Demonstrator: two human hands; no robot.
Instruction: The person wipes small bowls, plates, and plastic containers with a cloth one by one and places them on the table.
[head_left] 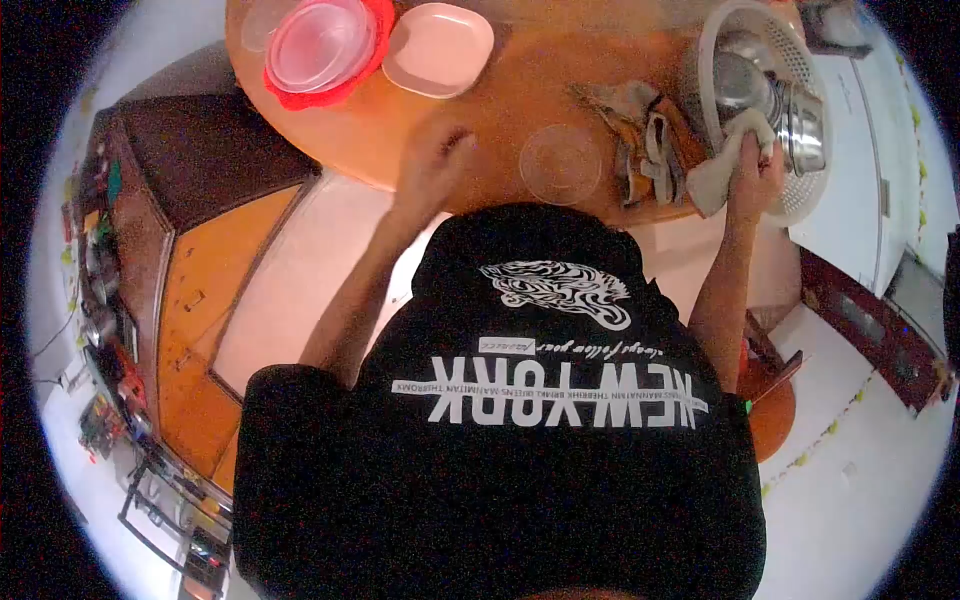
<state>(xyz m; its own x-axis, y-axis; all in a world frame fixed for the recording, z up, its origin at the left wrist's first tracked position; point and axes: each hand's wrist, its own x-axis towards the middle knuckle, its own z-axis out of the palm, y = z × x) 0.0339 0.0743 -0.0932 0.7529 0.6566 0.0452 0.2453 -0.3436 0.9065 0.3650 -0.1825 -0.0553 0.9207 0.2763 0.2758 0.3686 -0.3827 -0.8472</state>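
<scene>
My right hand (762, 175) grips a light-coloured cloth (712, 185) at the near side of a white perforated basket (808, 70). In that basket are shiny metal bowls (742, 80) and a stack of steel containers (803, 135), close to my fingers. My left hand (437, 155) is over the near left part of the orange table (530, 70), blurred, so its fingers are unclear. Between my hands, a clear round dish or lid (560, 165) lies on the table. To its right is a crumpled brown and grey cloth (650, 145).
A pink rectangular tray (438, 50) is at the back left of the table. Beside it stands a red container (375, 30) with a translucent round lid (322, 45). A dark brown surface (205, 145) is left of the table, and a white cabinet (850, 200) is at right.
</scene>
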